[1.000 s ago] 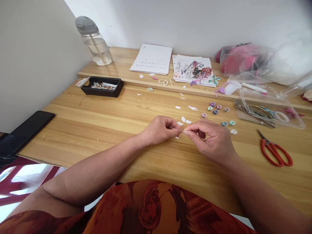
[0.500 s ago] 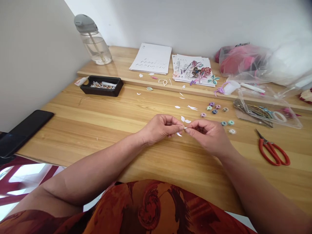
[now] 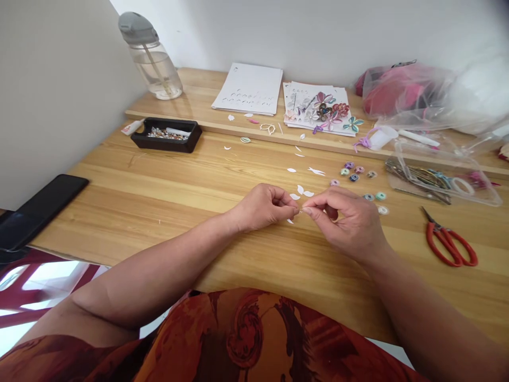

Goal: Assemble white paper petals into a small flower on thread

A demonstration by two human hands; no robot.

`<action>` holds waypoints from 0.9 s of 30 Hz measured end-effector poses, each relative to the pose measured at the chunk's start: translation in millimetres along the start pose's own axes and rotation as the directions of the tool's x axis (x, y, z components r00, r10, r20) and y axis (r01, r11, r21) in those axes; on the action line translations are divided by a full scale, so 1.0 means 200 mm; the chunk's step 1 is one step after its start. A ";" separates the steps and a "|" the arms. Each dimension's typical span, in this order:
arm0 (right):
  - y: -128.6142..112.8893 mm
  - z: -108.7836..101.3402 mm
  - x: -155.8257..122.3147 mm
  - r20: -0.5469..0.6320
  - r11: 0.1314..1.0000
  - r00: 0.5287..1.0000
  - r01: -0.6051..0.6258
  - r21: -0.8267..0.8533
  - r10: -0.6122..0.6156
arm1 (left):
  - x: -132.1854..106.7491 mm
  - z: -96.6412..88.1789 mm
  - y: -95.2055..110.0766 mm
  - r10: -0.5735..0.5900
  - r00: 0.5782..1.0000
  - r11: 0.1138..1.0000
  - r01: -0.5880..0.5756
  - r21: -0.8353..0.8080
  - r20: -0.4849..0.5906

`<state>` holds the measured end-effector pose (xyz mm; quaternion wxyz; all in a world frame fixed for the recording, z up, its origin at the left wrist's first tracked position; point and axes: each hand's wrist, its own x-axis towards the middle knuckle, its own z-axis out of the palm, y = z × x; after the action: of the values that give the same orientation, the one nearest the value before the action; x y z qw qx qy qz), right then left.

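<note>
Both of my hands meet over the middle of the wooden table [image 3: 191, 185]. My left hand [image 3: 265, 208] is closed in a pinch, thumb against forefinger. Facing it, my right hand [image 3: 345, 216] pinches too, its fingertips slightly apart from the left ones. A tiny pale sliver, too small to name, shows at the fingertips. Just beyond them lie leaf-shaped white paper pieces [image 3: 300, 189], and another white piece [image 3: 290, 221] peeks out below my left fingertips. Several small thread spools [image 3: 353, 178] stand beyond my right hand.
Red-handled scissors [image 3: 451, 245] lie at right, near an open clear plastic box [image 3: 483, 197] of metal pieces. A black tray [image 3: 185, 143] of beads, a water bottle [image 3: 155, 69] and a phone [image 3: 43, 209] are at left. Stacked white cards [image 3: 250, 87] and flower ornaments [image 3: 330, 111] occupy the back ledge.
My fingertips have drawn slightly apart, and the white piece between them is now barely visible. A third white paper piece shows beside the other two beyond my hands. The view has shifted slightly.
</note>
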<state>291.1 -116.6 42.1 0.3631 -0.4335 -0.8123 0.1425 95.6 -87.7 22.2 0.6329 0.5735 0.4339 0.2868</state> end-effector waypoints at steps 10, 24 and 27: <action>0.08 0.01 0.01 0.213 0.851 0.912 -0.404 0.335 0.349 | -0.02 0.00 0.03 -0.001 0.982 0.997 0.015 -0.071 0.187; 0.00 0.07 -0.02 0.259 0.634 0.819 -0.564 0.529 0.512 | 0.01 0.03 -0.02 0.082 0.989 0.964 -0.109 -0.243 -0.121; 0.00 0.08 -0.02 0.232 0.668 0.821 -0.562 0.487 0.521 | 0.00 0.03 -0.02 0.103 0.987 0.969 -0.127 -0.210 -0.124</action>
<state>280.2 -119.4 28.7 0.3803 -0.5302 -0.5861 0.4803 101.2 -91.2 18.0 0.6487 0.5082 0.4008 0.4004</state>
